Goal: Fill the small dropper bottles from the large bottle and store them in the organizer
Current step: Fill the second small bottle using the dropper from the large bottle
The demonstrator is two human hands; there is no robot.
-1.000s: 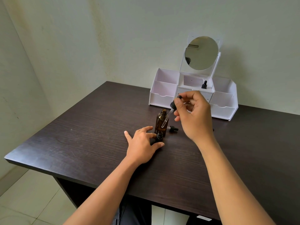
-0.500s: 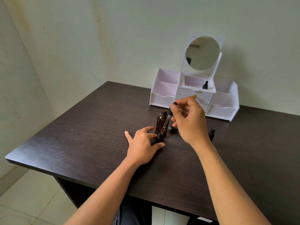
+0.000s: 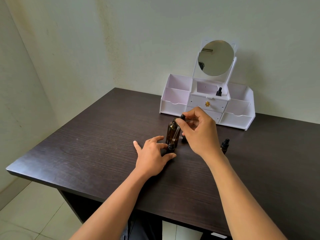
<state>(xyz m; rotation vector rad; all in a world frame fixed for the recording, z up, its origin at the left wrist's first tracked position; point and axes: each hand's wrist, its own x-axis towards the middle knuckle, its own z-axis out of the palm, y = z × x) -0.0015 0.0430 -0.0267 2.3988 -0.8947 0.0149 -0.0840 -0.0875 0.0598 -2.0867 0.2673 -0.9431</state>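
Note:
A large amber bottle (image 3: 171, 131) stands uncapped at the middle of the dark table (image 3: 97, 146). In front of it my left hand (image 3: 152, 155) holds a small open dropper bottle (image 3: 170, 148) between thumb and fingers. My right hand (image 3: 199, 132) pinches the black bulb of a glass dropper (image 3: 176, 131), tilted with its tip in the small bottle's neck. A capped small bottle (image 3: 224, 146) stands to the right of my right wrist. Another capped one (image 3: 219, 91) sits in the top middle compartment of the white organizer (image 3: 174, 105).
The organizer with drawers and a round mirror (image 3: 216, 58) stands against the back wall. A small black cap (image 3: 183, 139) lies behind my right hand. The table's left corner and front edge drop to a tiled floor (image 3: 31, 208).
My right hand has come down and toward me with the dropper, bringing its tip from above the large bottle into the small bottle's neck. My left hand has stayed in place.

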